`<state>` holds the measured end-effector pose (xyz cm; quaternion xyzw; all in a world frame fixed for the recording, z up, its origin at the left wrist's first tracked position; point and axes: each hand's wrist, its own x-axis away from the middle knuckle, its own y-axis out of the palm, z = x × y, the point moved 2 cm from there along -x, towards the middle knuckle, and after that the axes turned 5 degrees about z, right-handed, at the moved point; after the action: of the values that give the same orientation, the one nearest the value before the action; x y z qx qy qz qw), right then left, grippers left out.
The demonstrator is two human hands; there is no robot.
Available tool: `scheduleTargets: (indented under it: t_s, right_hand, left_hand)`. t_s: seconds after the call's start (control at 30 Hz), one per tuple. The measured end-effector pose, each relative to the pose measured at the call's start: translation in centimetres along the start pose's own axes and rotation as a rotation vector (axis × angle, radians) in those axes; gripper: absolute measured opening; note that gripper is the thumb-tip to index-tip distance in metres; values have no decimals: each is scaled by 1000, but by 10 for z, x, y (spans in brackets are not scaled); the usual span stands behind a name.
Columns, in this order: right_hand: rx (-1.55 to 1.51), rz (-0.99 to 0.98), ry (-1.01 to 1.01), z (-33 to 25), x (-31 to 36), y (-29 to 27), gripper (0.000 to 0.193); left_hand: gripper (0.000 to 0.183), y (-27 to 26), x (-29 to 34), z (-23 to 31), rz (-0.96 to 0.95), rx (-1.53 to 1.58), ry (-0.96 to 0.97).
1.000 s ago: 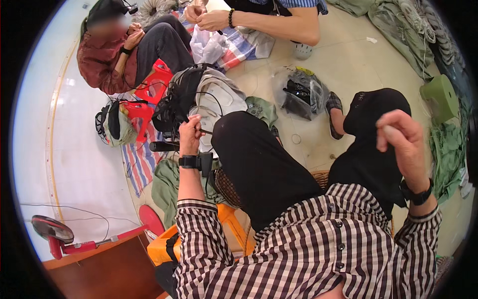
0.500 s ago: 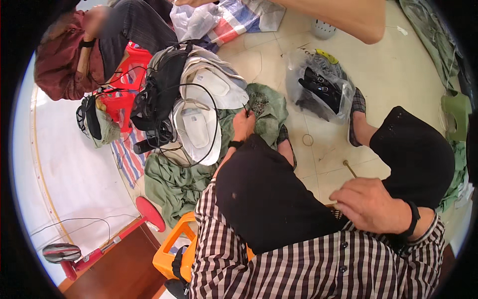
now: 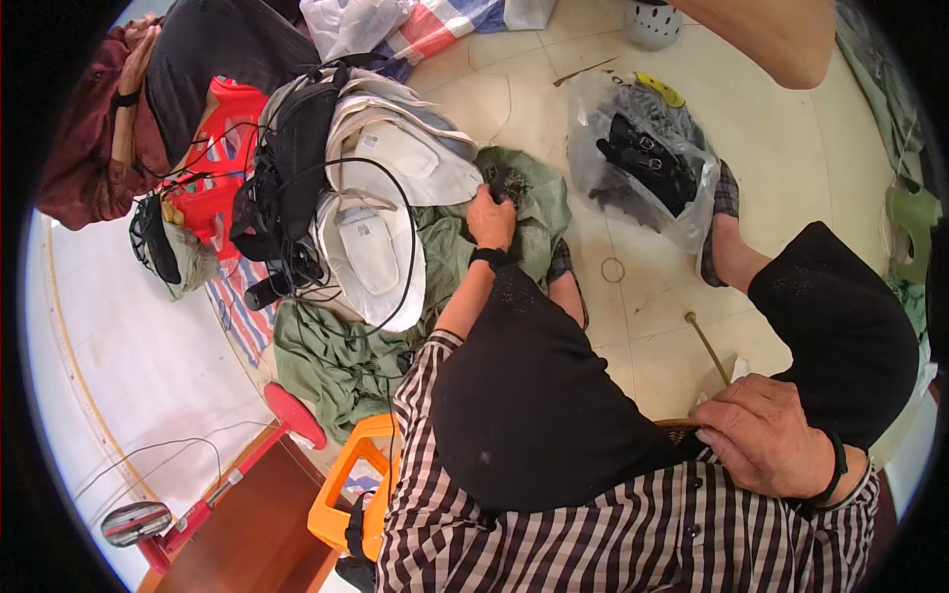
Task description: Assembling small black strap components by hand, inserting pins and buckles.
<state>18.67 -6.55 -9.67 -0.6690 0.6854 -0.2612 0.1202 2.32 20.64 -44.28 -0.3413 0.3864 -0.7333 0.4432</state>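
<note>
My left hand point(image 3: 491, 219) reaches down to a green cloth point(image 3: 542, 222), its fingers closed around something small and dark that they mostly hide. Just beyond the fingers, a heap of small dark bits point(image 3: 514, 185) lies on the cloth. My right hand point(image 3: 759, 435) is closed above my lap, fingertips pressed together at the edge of a brown woven piece point(image 3: 678, 425). Whatever it grips is hidden. A thin brass-coloured rod point(image 3: 708, 346) with a round end shows beyond the right knuckles; I cannot tell whether the hand touches it.
Left of my left hand lie stacked white shoe-upper-like pieces point(image 3: 368, 252), a black bag point(image 3: 297, 168) and a looped black cable point(image 3: 411, 217). A clear plastic bag point(image 3: 593, 163) holds black strapped items point(image 3: 647, 163). Another person point(image 3: 89, 168) sits far left; another forearm point(image 3: 771, 35) crosses the top.
The view has shifted slightly. My right hand has moved right and down, toward the rod and woven piece. The left hand stays at the dark bits. The other person's hands now show at far left.
</note>
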Motion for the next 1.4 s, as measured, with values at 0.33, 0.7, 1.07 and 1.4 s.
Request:
scheduleTargets:
  t_s: [0.33, 0.7, 1.07, 1.4]
  right_hand:
    - [43, -13, 10, -3, -7, 5, 27]
    - [83, -31, 2, -3, -4, 5, 28]
    - [97, -35, 4, -3, -8, 6, 26]
    - [155, 6, -66, -10, -6, 5, 25]
  left_hand:
    - [29, 1, 10, -14, -46, 1, -21]
    - [27, 3, 21, -18, -69, 37, -5]
    - [29, 7, 19, -14, -168, -30, 2]
    - [15, 6, 19, -32, -37, 254, -78]
